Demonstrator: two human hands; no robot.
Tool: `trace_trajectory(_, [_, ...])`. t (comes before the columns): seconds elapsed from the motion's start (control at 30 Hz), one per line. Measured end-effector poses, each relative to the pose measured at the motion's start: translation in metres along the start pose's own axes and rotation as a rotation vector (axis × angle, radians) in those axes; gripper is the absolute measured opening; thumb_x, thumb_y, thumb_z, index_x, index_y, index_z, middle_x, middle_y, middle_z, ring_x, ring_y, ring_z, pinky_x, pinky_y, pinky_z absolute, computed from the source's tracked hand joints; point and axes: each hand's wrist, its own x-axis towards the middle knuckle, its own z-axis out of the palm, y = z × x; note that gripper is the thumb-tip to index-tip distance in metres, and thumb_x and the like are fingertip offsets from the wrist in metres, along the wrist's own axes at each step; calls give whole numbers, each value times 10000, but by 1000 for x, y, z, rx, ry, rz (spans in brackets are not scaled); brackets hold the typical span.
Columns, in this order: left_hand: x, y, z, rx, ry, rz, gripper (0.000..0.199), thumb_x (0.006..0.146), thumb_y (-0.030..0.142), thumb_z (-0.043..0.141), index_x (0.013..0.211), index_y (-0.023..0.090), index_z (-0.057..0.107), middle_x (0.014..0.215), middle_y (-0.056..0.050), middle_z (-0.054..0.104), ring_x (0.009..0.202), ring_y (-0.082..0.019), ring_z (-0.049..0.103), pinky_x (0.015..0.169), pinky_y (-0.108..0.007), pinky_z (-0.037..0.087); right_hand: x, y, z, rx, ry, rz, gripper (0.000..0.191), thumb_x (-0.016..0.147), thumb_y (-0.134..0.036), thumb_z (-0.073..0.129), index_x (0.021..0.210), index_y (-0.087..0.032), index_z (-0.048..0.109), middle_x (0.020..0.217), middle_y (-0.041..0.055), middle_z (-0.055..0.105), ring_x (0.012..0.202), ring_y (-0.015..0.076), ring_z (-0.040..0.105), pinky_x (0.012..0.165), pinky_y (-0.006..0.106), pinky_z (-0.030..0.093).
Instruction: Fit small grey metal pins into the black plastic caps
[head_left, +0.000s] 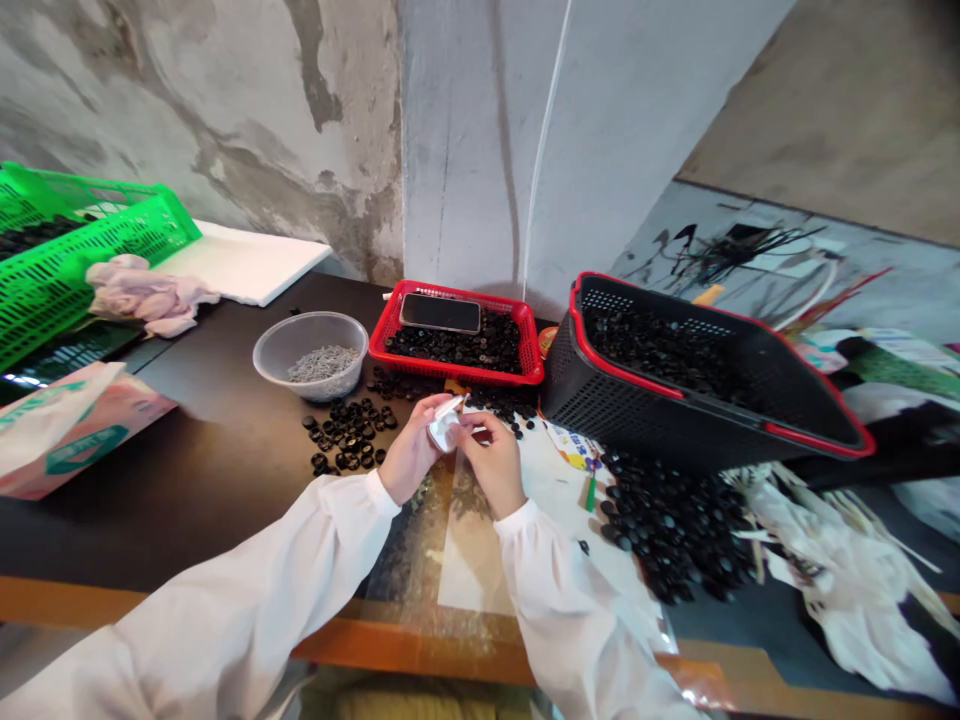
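Head view: two bare hands in white sleeves meet over a dark counter (214, 435).
Small white case (444, 427): up between the hands, above the counter, its lid apparently raised.
Left hand (407, 455): the grip is closed around the case, supporting it from the left.
Right hand (496, 462): the grip is narrow, fingertips at the case's near side; whether they pinch anything is too small to tell.
Handling: a steady left hold and light right fingertips would probably suit best; pressing on the lid could strain its hinge, and a slip could drop something among the loose parts.
Behind the hands: a red basket (457, 371) of black parts, with a phone (440, 313) lying on top.
Left side: black rings (352, 438) near a clear bowl (289, 338) of grey pieces (324, 364).
Right side: a black basket (615, 405) beside heaped black discs (679, 525).
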Motion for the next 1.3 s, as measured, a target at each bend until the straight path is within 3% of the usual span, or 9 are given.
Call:
trace_trajectory(0.13, [-1, 0, 1, -9, -24, -5, 375, 798, 411, 717, 1092, 195, 630, 1127, -69, 692, 995, -221, 665, 907, -352, 513, 1, 4, -2, 39, 36, -27, 300, 806, -401, 703, 1039, -220, 646, 875, 8, 657, 728, 163, 605, 673, 287, 503])
trace_trajectory(0.33, [-4, 2, 3, 4, 25, -19, 384, 766, 310, 708, 1127, 208, 627, 1162, -65, 667, 1039, -227, 647, 898, -355, 519, 2, 9, -6, 187, 106, 51, 310, 904, -501, 538, 1062, -236, 568, 975, 24, 613, 727, 154, 613, 622, 279, 533])
trace_trajectory(0.47, [-6, 1, 2, 92, 53, 7, 565, 629, 129, 737, 1168, 245, 614, 1209, -50, 633, 1089, -227, 620, 893, -329, 511, 1, 9, -6, 201, 55, 100, 320, 906, -503, 522, 1085, -239, 542, 1039, 45, 633, 754, 164, 650, 592, 273, 540])
trace_trajectory(0.6, [-7, -4, -3, 169, 50, 59, 690, 585, 73, 722, 1228, 272, 572, 1300, -50, 588, 1179, -255, 584, 947, -341, 473, -1, 9, -4, 162, 21, 94, 302, 915, -488, 511, 1078, -235, 528, 982, 49, 677, 738, 177, 664, 579, 277, 529])
trace_trajectory(0.83, [-6, -13, -7, 182, 145, 76, 769, 523, 68, 759, 1218, 288, 513, 1227, -31, 599, 1116, -220, 601, 918, -299, 483, -2, 17, -4, 88, 26, 29, 297, 918, -492, 519, 1066, -236, 548, 925, 27, 642, 652, 159, 617, 561, 276, 488])
trace_trajectory(1.0, [-5, 12, 10, 361, 49, 101, 699, 671, 267, 847, 1288, 289, 521, 1206, -53, 639, 1080, -226, 632, 917, -333, 526, -1, 15, -3, 124, 30, 29, 301, 902, -482, 537, 1078, -238, 538, 922, 15, 612, 654, 150, 596, 553, 262, 475])
trace_trajectory(1.07, [8, 35, 23, 496, 30, 135, 647, 688, 326, 849, 1270, 243, 579, 1100, -72, 681, 980, -235, 654, 773, -316, 564, 0, 13, -3, 167, 44, 47, 298, 898, -481, 541, 1075, -241, 537, 910, 14, 611, 655, 152, 598, 539, 258, 473])
trace_trajectory(1.17, [52, 75, 46, 654, 65, 273, 580, 677, 353, 861, 1201, 206, 659, 1000, -83, 714, 824, -190, 653, 533, -200, 468, 1, 12, -1, 192, 68, 35, 274, 895, -465, 546, 1061, -247, 545, 920, 13, 609, 622, 141, 591, 516, 251, 467])
trace_trajectory(1.3, [124, 109, 82, 635, 58, 196, 368, 694, 282, 860, 973, 108, 697, 828, -79, 707, 688, -152, 630, 575, -237, 512, -6, 22, 8, 59, 13, -41, 206, 902, -387, 539, 1052, -249, 571, 912, 13, 641, 624, 146, 607, 537, 255, 475])
